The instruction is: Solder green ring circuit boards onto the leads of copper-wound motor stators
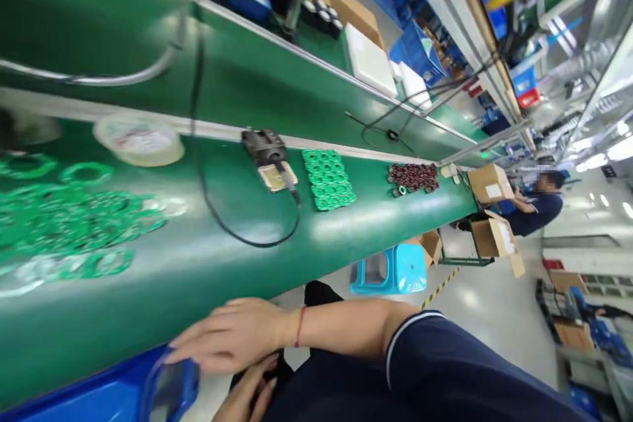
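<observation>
My right hand [227,336], with a thin red band at the wrist, reaches leftward below the near edge of the green bench [237,270]. Its fingers are stretched out and overlap the rim of a blue plastic piece [172,376], which looks like a stool; blur hides whether they touch. Low in the frame, my left hand [247,395] is partly cut off. Its fingers are loosely bent and apart beside dark clothing, and no object shows in them. On the bench, several green rings [74,217] lie at the left, away from both hands.
A black device [267,148] with a looping cable [267,245] sits mid-bench. Farther right are a block of green rings [329,179] and dark red parts [413,178]. A light-blue stool [408,270] stands on the floor. Cartons [489,183] and a co-worker [537,204] are beyond.
</observation>
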Available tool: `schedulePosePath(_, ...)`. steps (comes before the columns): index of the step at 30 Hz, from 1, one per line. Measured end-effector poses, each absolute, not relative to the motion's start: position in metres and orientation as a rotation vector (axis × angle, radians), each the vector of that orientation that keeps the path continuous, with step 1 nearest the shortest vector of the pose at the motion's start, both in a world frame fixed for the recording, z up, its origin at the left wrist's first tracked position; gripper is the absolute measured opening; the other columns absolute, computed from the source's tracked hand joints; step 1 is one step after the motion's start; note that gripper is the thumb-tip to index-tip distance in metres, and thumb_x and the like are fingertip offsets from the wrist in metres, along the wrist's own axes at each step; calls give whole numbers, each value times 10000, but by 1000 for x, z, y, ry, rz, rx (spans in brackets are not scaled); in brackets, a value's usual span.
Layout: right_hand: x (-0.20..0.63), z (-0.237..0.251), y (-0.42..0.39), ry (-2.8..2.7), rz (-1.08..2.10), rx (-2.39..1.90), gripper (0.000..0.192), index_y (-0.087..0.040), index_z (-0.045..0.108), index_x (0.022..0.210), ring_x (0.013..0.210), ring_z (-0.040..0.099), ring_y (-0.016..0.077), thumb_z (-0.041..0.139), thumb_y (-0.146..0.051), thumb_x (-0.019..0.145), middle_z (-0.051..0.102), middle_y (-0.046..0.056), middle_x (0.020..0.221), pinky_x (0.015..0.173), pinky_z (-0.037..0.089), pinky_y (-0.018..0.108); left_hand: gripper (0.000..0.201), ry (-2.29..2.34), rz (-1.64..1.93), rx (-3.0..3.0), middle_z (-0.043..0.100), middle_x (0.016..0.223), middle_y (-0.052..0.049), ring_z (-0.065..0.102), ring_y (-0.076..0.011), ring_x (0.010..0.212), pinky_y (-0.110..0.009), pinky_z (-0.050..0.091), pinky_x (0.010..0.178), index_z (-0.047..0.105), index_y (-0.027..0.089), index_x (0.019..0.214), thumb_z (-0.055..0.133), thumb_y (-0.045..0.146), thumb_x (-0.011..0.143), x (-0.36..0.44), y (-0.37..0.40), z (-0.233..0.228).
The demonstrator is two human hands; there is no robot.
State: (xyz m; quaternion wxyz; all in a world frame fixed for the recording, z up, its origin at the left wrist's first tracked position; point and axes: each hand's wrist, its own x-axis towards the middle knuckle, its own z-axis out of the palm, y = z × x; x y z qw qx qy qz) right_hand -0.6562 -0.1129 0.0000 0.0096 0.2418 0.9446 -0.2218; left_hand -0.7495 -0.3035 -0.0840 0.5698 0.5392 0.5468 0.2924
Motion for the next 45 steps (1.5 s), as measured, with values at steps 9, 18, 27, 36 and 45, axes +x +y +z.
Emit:
schedulePosePath(9, -299, 55, -104, 2016, -202, 2674, 483, -159, 649, 1333, 1131, 678, 253, 442, -79, 905, 706, 161, 1215, 1018, 565, 456, 404, 962, 497, 2014, 778, 1046, -82, 754, -223, 834, -333, 625, 808, 700, 228, 1171, 397, 436, 1004, -616, -90, 17)
schedulePosePath(18, -75, 39, -11, 1850, -282, 2692, 644, -115, 444, 1552, 1503, 416, 296, 596, -189, 930, 447, 188, 1628, 1248, 364, 455, 485, 977, 248, 2357, 520, 1522, -221, 537, -377, 1359, -538, 464, 1129, 569, 135, 1393, 471, 362, 976, -360, 42, 16)
schedulePosePath(27, -34, 31, 58, 2088, -476, 2315, 659, -153, 392, 1597, 1407, 502, 296, 607, -312, 994, 439, 183, 1632, 1199, 405, 459, 594, 1135, -55, 2431, 564, 1505, -217, 558, -379, 1341, -521, 454, 1094, 464, 128, 1512, 510, 319, 951, -287, 131, -8)
schedulePosePath(36, -50, 33, 72, 2181, -470, 2105, 563, -189, 435, 1572, 1300, 564, 289, 404, -142, 1012, 483, 161, 1596, 1101, 495, 445, 567, 1047, -285, 2534, 478, 1583, -188, 597, -350, 1323, -489, 483, 1077, 539, 218, 1487, 480, 144, 928, -277, 123, 11)
schedulePosePath(45, -63, 50, 85, 2127, -435, 1892, 502, -240, 561, 1468, 1188, 647, 315, 331, -138, 1034, 564, 198, 1484, 982, 527, 484, 557, 1224, -431, 2500, 396, 1609, -238, 742, -312, 1049, -464, 574, 963, 538, 210, 1472, 470, 83, 934, -255, 121, 24)
